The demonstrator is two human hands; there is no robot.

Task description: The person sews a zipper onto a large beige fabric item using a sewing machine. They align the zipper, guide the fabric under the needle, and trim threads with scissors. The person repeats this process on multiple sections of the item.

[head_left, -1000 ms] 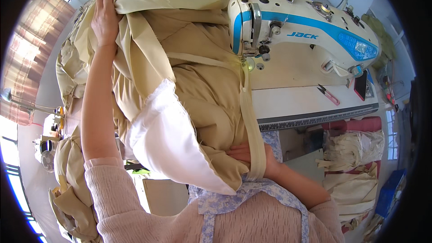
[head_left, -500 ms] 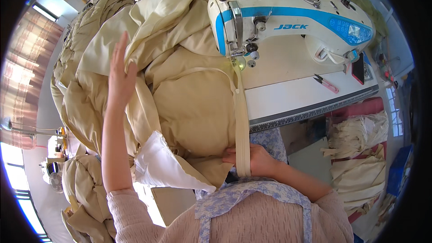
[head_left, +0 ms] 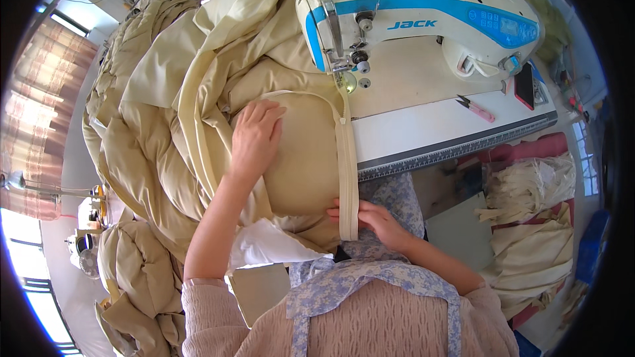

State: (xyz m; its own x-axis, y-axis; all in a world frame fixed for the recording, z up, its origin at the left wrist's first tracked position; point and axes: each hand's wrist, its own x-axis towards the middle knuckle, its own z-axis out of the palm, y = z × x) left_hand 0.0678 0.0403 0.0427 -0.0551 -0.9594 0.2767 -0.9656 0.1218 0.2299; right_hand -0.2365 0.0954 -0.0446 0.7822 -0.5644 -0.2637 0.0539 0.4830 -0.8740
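Observation:
Beige cloth (head_left: 304,152) lies over the table at the left of a white and blue sewing machine (head_left: 423,13). A beige zipper (head_left: 347,178) runs along its right edge, from beneath the needle area down to my lap. On the cloth, left of the zipper, my left hand (head_left: 256,137) rests with its fingers laid out, slightly bent. My right hand (head_left: 380,221) is at the zipper's lower end; its fingers pass behind the tape, their tips showing on the other side. A white piece of cloth (head_left: 274,246) hangs below my left forearm.
Pink-handled thread snips (head_left: 477,110) and a phone (head_left: 524,87) lie right of the machine's bed. A ruler strip (head_left: 456,152) lines the table's front edge. Bundled cloth (head_left: 532,244) stands at the right; more beige cloth (head_left: 139,264) is piled at the left.
My left hand has come down and to the right, from raised over the left folds onto the cloth. The cloth by the zipper lies flatter. My right hand stays at the zipper.

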